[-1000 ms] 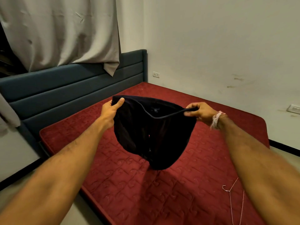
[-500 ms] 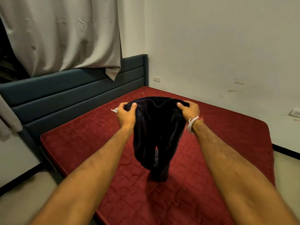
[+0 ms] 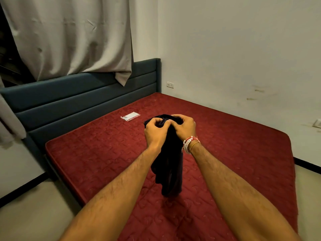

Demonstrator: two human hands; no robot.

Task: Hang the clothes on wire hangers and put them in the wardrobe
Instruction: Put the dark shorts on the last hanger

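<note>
Above the mattress (image 3: 90,153), my left hand (image 3: 156,132) and right hand (image 3: 185,127) meet, fingers curled, pinching the bunched top of the dark garment (image 3: 171,171), which dangles over the mattress. No hanger or wardrobe is visible, so I judge nearly everything remains. Farther up the mattress lies a small packet (image 3: 130,116).

Your room's lit soft & warm, a bit dim. The wall (image 3: 234,40) is the brightest part, no glare. The cloth (image 3: 171,171) drops a faint shadow on the bed (image 3: 97,153). Top-left corner is black. Pic's sharp; lines bend near edges.
</note>
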